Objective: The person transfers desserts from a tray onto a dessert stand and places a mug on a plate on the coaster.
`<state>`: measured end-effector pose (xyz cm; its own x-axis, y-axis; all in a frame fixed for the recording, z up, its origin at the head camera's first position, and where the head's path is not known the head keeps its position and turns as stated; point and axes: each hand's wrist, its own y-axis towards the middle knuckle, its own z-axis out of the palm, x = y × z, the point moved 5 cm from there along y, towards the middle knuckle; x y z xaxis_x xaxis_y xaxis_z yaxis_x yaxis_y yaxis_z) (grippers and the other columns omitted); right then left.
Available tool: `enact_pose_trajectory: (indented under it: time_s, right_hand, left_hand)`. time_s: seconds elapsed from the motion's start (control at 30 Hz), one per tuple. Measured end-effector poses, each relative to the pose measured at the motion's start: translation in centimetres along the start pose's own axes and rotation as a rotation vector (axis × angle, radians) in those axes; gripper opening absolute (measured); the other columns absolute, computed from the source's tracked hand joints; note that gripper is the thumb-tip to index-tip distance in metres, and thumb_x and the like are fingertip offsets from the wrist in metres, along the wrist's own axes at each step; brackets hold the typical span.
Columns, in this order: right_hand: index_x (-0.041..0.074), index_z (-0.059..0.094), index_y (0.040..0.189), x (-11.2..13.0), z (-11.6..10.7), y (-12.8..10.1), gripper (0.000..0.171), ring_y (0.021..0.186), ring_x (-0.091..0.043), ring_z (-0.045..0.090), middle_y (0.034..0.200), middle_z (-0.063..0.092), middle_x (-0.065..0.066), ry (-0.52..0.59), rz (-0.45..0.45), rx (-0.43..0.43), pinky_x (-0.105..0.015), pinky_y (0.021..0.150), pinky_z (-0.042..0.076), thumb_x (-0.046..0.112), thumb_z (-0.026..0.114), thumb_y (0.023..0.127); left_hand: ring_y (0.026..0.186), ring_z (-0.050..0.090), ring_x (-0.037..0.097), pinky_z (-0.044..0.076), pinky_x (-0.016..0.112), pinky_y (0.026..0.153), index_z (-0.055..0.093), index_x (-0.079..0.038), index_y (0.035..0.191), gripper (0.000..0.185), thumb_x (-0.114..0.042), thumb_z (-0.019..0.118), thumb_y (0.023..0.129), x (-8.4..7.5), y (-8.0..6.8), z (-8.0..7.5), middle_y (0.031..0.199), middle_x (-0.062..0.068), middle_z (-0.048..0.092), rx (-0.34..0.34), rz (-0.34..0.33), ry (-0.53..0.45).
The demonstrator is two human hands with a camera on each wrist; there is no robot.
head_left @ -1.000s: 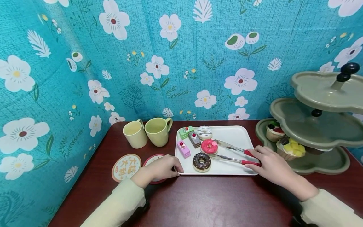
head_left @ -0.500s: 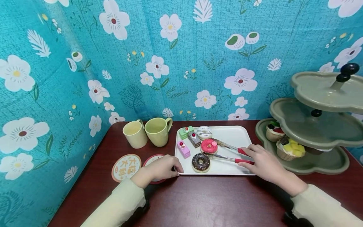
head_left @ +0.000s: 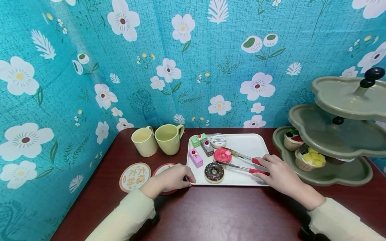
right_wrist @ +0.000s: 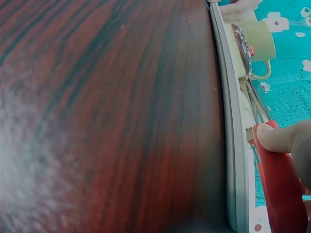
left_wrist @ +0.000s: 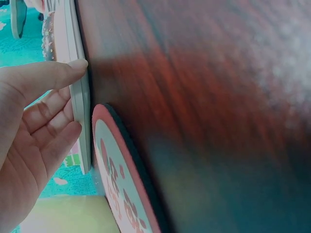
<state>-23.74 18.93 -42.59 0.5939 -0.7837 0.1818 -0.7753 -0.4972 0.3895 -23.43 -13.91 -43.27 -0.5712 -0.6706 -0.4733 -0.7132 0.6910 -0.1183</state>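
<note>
While both hands rest at the white tray point(head_left: 253, 144) on the desk point(head_left: 211, 211) | right hand point(head_left: 278, 174) fingers curled on red-handled tongs point(head_left: 241, 162), tips beside pink donut point(head_left: 222, 155), contact unclear | left hand point(head_left: 175, 177) fingers relaxed, thumb touching tray's near-left edge

This looks like a staged tea-time play corner, not a real kitchen. Teal cloth printed with white flowers point(head_left: 181, 67) hangs as a backdrop round a dark wood-grain counter point(head_left: 217, 211). On it stand a white tray point(head_left: 250, 144) of toy doughnuts and cakes, two pale green mugs point(head_left: 169, 139), printed coasters point(head_left: 134, 176) and a three-tier dessert stand point(head_left: 331, 134).
</note>
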Motion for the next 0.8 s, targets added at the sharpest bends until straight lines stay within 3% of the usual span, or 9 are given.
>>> enact_pose_trajectory:
  time_s: [0.57, 0.8]
  right_hand:
    - [-0.003, 0.073, 0.118, -0.3, -1.7, -1.0, 0.054, 0.089, -0.028, 0.057, 0.101, 0.063, -0.013, -0.047, -0.002, 0.045, -0.046, 0.072, 0.054, 0.030, 0.089, 0.078]
    - [-0.004, 0.074, 0.116, -0.6, -2.4, -1.6, 0.055, 0.089, -0.030, 0.058, 0.100, 0.063, -0.014, -0.068, -0.017, 0.024, -0.048, 0.070, 0.054, 0.029, 0.090, 0.075]
  left_hand:
    - [0.083, 0.061, 0.003, 0.052, 0.022, 0.080, 0.080, -0.012, 0.097, 0.013, -0.002, 0.075, 0.089, -0.1, -0.1, -0.2, 0.089, -0.009, 0.071, -0.009, 0.009, 0.014]
    - [0.084, 0.062, 0.004, 0.053, 0.023, 0.080, 0.080, -0.010, 0.096, 0.013, 0.000, 0.075, 0.089, -0.1, -0.2, -0.1, 0.089, -0.007, 0.071, -0.017, 0.025, 0.004]
